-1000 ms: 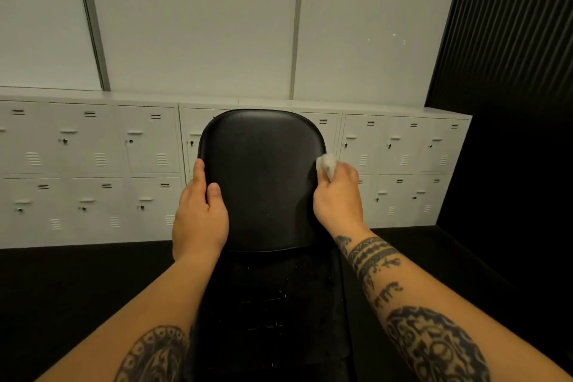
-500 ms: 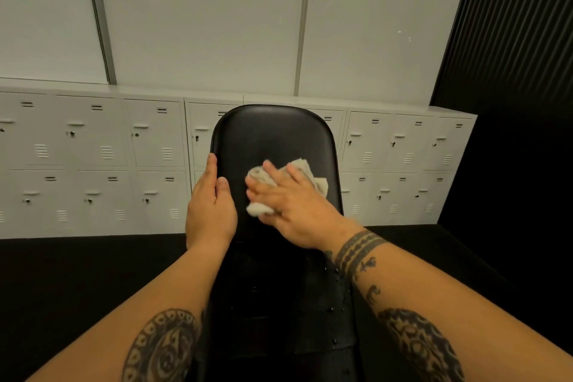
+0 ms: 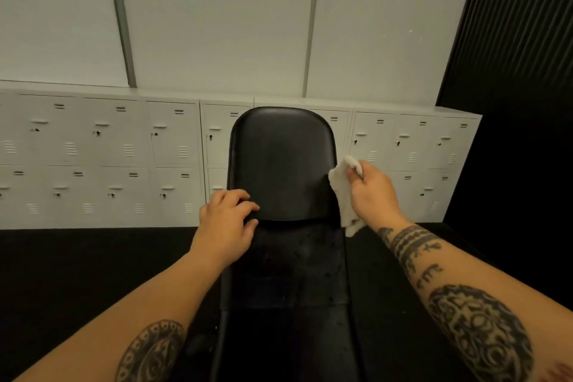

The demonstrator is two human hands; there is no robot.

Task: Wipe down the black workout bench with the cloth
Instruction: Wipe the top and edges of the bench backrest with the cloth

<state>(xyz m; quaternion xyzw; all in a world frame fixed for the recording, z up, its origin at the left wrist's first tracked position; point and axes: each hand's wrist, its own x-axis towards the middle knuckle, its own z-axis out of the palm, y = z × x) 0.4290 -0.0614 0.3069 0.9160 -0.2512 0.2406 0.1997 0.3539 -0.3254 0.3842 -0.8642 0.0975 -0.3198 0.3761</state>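
Two hands at a black workout bench [image 3: 282, 164], centre frame.
The right hand [image 3: 370, 192] pinches a white cloth [image 3: 342, 195] hanging at the backrest's right edge; the left hand [image 3: 228, 220] curls its fingers round the backrest's lower left corner.

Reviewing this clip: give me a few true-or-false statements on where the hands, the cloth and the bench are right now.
1. The right hand holds the white cloth. True.
2. The cloth lies spread over the middle of the black bench. False: it hangs at the bench's right edge.
3. The left hand grips the bench's left edge. True.
4. The lockers behind the bench are black. False: they are pale, near white.
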